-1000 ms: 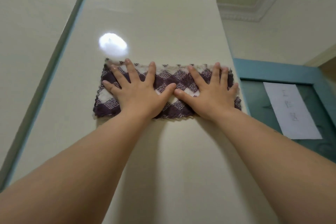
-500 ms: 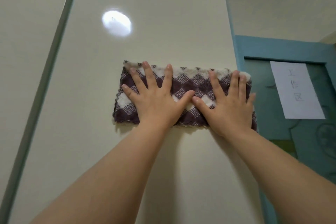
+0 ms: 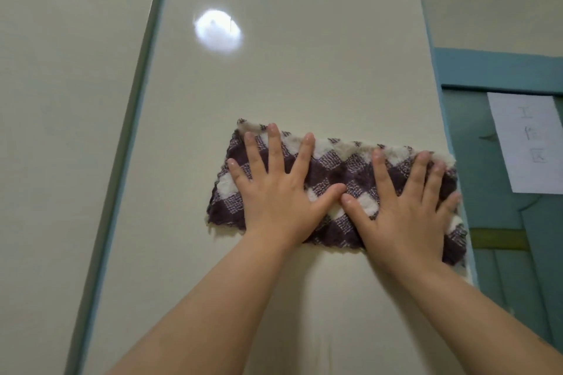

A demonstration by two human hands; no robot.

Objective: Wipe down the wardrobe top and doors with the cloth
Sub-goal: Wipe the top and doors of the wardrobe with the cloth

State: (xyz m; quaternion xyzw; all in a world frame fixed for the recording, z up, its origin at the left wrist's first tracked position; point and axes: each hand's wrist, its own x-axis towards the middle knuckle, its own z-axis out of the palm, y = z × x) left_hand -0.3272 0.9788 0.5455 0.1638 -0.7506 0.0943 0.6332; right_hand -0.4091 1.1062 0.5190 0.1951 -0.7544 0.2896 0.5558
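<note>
**Door Wipe in Progress: Cloth Lower on the Panel**

While both palms press flat, the cloth [image 3: 332, 189] lies spread on the right-hand wardrobe door [image 3: 304, 70], its right end reaching the door's right edge. The left hand [image 3: 274, 189] covers the cloth's left half, the right hand [image 3: 405, 207] its right half; fingers are spread apart and open, pinning the cloth against the panel without gripping it, thumbs nearly touching.

Compared with a second ago, the wardrobe's top edge is out of view and the cloth sits lower against the blue door frame [image 3: 499, 70] and the paper notice [image 3: 530, 143] to the right. The light reflection [image 3: 217, 31] lies well above it. Judgement: a downward stroke is under way, the upper panel is likely covered, and the lower panel and the left door [image 3: 67, 100] appear outstanding.
</note>
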